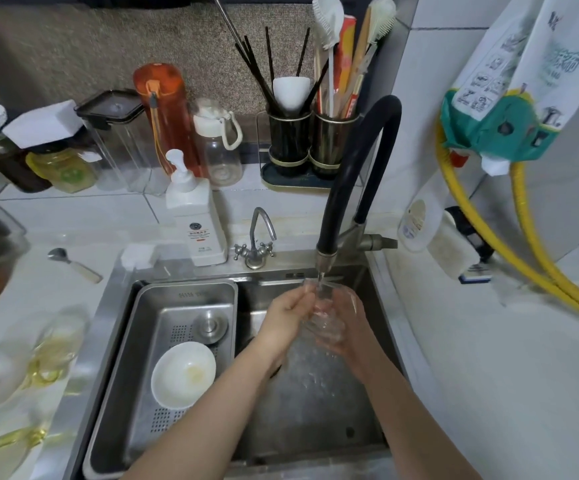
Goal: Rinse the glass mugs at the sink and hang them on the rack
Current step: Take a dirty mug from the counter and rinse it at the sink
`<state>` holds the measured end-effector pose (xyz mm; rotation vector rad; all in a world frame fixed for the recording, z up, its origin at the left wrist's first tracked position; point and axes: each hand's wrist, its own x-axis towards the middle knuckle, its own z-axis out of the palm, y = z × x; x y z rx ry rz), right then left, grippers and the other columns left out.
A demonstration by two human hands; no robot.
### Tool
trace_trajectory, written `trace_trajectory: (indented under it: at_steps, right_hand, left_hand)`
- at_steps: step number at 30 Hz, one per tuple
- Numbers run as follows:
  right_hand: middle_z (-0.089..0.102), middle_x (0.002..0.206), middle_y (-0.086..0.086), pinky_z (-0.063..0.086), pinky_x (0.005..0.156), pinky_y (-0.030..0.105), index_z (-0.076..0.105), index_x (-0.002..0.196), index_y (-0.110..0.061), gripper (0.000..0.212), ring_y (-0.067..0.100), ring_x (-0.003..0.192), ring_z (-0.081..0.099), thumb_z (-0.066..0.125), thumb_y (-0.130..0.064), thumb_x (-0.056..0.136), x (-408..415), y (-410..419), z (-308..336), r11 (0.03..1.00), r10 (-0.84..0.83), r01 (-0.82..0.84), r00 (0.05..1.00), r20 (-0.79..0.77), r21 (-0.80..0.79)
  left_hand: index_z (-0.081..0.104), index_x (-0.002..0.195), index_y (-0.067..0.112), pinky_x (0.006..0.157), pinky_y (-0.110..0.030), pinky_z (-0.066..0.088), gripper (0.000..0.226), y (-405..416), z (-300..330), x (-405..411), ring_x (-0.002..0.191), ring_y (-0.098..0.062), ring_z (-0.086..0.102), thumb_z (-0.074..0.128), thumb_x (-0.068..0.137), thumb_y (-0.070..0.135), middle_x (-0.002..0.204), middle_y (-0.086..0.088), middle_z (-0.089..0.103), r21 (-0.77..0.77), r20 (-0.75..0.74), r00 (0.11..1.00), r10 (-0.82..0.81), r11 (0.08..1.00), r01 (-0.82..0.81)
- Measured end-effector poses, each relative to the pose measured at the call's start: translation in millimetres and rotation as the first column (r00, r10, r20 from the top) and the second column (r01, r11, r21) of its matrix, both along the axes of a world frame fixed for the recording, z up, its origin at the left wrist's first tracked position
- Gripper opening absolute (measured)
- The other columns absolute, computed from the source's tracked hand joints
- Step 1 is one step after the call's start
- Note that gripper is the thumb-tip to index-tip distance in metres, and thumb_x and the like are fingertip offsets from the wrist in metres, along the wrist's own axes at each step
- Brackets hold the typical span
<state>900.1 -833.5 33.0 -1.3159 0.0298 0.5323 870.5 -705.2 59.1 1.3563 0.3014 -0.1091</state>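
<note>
While water runs from the black faucet [326, 261], we hold the glass mug [322, 317] over the sink [315, 427]: left hand [290, 313] and right hand [348, 323] both curled round it, under the stream.

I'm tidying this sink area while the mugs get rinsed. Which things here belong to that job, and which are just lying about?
In use:
glass mug, held by left hand and right hand
black tap, running
sink

Lying about:
white bowl in steel tray
soap bottle
spoon
orange bottle
utensil holders
</note>
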Motion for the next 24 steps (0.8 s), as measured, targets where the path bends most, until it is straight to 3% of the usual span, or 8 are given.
trace_trajectory:
  at_steps: [2,5,11,13,16,19,22,24]
  right_hand:
    - [0.065,0.122,-0.001,0.059,0.073,0.034,0.046,0.127,-0.036,0.058,0.018,0.109,0.066,0.063,-0.061,0.077,-1,-5,-3,1.0,0.0,0.0,1.0,-0.022,0.007]
    - [0.05,0.139,-0.004,0.052,0.095,0.043,0.031,0.139,-0.049,0.063,0.015,0.12,0.058,0.061,-0.056,0.084,2,-13,-10,1.0,0.013,-0.013,1.0,0.009,0.001]
    - [0.044,0.145,-0.007,0.048,0.099,0.032,0.035,0.141,-0.043,0.063,0.013,0.132,0.046,0.067,-0.041,0.086,-9,-15,-14,0.982,0.14,-0.117,0.977,0.159,-0.146]
    - [0.043,0.143,-0.009,0.048,0.089,0.021,0.034,0.14,-0.042,0.063,0.008,0.129,0.047,0.066,-0.037,0.086,-10,-9,-11,0.984,0.073,-0.044,0.984,0.165,-0.175]
    - [0.055,0.127,-0.006,0.059,0.077,0.029,0.039,0.137,-0.028,0.049,0.005,0.106,0.064,0.059,-0.023,0.092,-7,-4,-5,0.998,-0.046,0.049,0.994,0.103,-0.027]
    - [0.059,0.124,-0.008,0.055,0.089,0.047,0.047,0.132,-0.033,0.05,0.015,0.112,0.064,0.064,-0.041,0.086,-3,1,-6,0.997,-0.064,0.066,0.997,0.05,-0.043]
    - [0.056,0.133,0.002,0.056,0.087,0.047,0.044,0.135,-0.034,0.064,0.022,0.115,0.062,0.063,-0.061,0.08,-3,5,-3,0.998,0.012,-0.01,0.999,0.03,-0.065]
    - [0.054,0.132,-0.004,0.054,0.091,0.046,0.038,0.137,-0.042,0.065,0.018,0.116,0.06,0.059,-0.063,0.079,-3,6,-3,0.997,0.025,-0.023,1.0,0.019,-0.068]
  left_hand:
    - [0.068,0.097,-0.002,0.059,-0.015,0.051,0.022,2,2,0,0.064,-0.01,0.069,0.05,0.096,0.01,0.077,-0.004,0.074,-0.077,-0.048,0.998,0.044,0.996,-0.048]
    - [0.069,0.086,-0.003,0.051,-0.02,0.052,0.019,3,5,7,0.058,-0.016,0.068,0.058,0.092,0.011,0.069,-0.009,0.073,-0.164,-0.172,0.98,0.097,0.978,-0.125]
    - [0.066,0.079,-0.001,0.045,-0.022,0.052,0.021,7,7,20,0.045,-0.013,0.066,0.062,0.09,0.017,0.056,-0.008,0.07,-0.131,-0.361,0.897,0.253,0.939,-0.318]
    - [0.066,0.074,0.004,0.054,-0.024,0.051,0.03,3,9,20,0.047,-0.01,0.065,0.055,0.095,0.021,0.055,-0.003,0.069,-0.05,-0.333,0.903,0.272,0.951,-0.305]
    - [0.065,0.083,0.002,0.048,-0.016,0.046,0.031,-4,13,15,0.055,-0.01,0.065,0.041,0.1,0.011,0.06,0.001,0.071,-0.035,-0.231,0.956,0.179,0.981,-0.192]
    - [0.068,0.091,0.006,0.055,-0.013,0.049,0.033,0,10,5,0.064,-0.007,0.069,0.038,0.102,0.016,0.07,0.001,0.074,-0.04,-0.136,0.984,0.114,0.992,-0.121]
    - [0.069,0.096,0.005,0.064,-0.023,0.056,0.033,7,4,-5,0.074,-0.015,0.072,0.041,0.101,0.023,0.083,-0.008,0.075,-0.138,-0.081,0.992,0.1,0.984,-0.11]
    - [0.069,0.091,0.004,0.065,-0.027,0.057,0.032,9,1,-7,0.07,-0.017,0.072,0.044,0.1,0.022,0.082,-0.009,0.075,-0.166,-0.106,0.989,0.104,0.979,-0.12]
